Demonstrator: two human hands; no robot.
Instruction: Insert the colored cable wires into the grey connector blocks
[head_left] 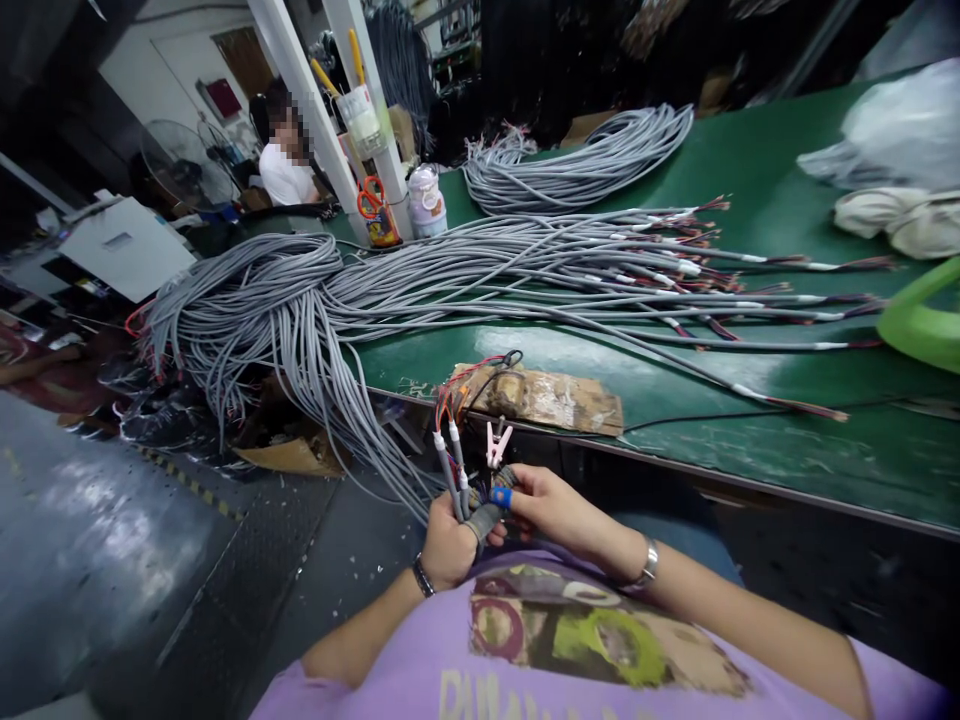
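Observation:
My left hand (447, 548) is closed around the ends of two or three grey cables (452, 468), held upright with their thin red wires (457, 392) fanning out at the top. My right hand (551, 505) is pinched beside them, with blue tape on a fingertip (501, 497), gripping a small pink-tipped clip tool (497, 445). Both hands sit close to my chest, just below the front edge of the green table (787, 440).
A big heap of grey cables (300, 300) lies across the table and spills off its left edge to the floor. More coils (577, 165) lie at the back. Also here: a cardboard scrap (555, 397), scissors (369, 198), a jar (425, 200), plastic bags (892, 140), a green object (922, 320) and a seated person (285, 160).

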